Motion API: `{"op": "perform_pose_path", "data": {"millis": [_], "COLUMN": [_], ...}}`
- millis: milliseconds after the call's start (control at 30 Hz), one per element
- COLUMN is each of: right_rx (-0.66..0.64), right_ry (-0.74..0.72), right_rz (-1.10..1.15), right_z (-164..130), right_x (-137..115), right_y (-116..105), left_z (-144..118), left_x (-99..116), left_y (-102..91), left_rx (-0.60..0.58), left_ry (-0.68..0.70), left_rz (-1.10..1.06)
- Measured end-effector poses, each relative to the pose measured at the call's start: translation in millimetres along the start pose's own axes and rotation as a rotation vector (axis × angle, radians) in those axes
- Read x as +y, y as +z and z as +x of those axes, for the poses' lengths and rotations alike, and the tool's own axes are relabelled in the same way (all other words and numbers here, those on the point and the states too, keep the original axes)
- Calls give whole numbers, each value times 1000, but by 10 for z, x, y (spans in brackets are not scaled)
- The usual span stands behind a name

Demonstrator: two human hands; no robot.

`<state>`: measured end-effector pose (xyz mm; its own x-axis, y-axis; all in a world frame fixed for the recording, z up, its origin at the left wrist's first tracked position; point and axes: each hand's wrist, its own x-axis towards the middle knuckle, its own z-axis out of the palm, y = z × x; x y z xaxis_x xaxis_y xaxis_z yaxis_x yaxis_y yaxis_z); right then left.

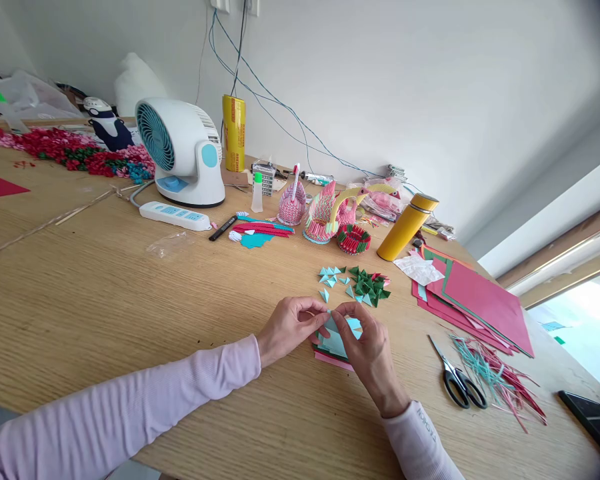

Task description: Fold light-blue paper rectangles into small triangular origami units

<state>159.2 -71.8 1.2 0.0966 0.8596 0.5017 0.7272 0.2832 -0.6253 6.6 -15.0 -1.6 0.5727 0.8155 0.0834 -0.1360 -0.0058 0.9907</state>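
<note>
My left hand (294,328) and my right hand (367,343) meet near the middle of the table, thumbs and fingertips pinching a small piece of light blue paper (332,323) between them. Right below lies a stack of small paper slips (334,361), light blue on top with green and pink edges showing, partly hidden by my right hand. Beyond my fingertips, light blue folded paper triangles (329,272) lie scattered beside a pile of dark green folded triangles (369,285). The exact fold of the held paper is hidden by my fingers.
Scissors (457,380) and paper strips (500,377) lie at right, near coloured sheets (485,300) and a phone (593,420). Behind stand a yellow bottle (405,230), folded-paper swans (323,217), a red-green paper ring (354,240), a power strip (175,216) and a fan (180,153).
</note>
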Motion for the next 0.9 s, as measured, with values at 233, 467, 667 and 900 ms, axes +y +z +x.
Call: {"op": "perform_pose_path", "data": {"millis": [233,467,667,900], "right_rx": [57,19,7,30], "right_ry": [-311,-505,-552,-484], "right_rz": [-255,-464,-462,-392], "right_z": [18,19,12,-7], "right_x": [-26,-34,23,-18], "right_y": [11,-67,-94,-79], "left_z": [2,-1,-2,1], "left_x": [3,-9,19,50], "left_y": [15,-5,-3,-19], "left_rx": [90,96,88,67], "left_ry": [-91,-128,-110,-118], "left_rz": [-101,-122,-115,-157]}}
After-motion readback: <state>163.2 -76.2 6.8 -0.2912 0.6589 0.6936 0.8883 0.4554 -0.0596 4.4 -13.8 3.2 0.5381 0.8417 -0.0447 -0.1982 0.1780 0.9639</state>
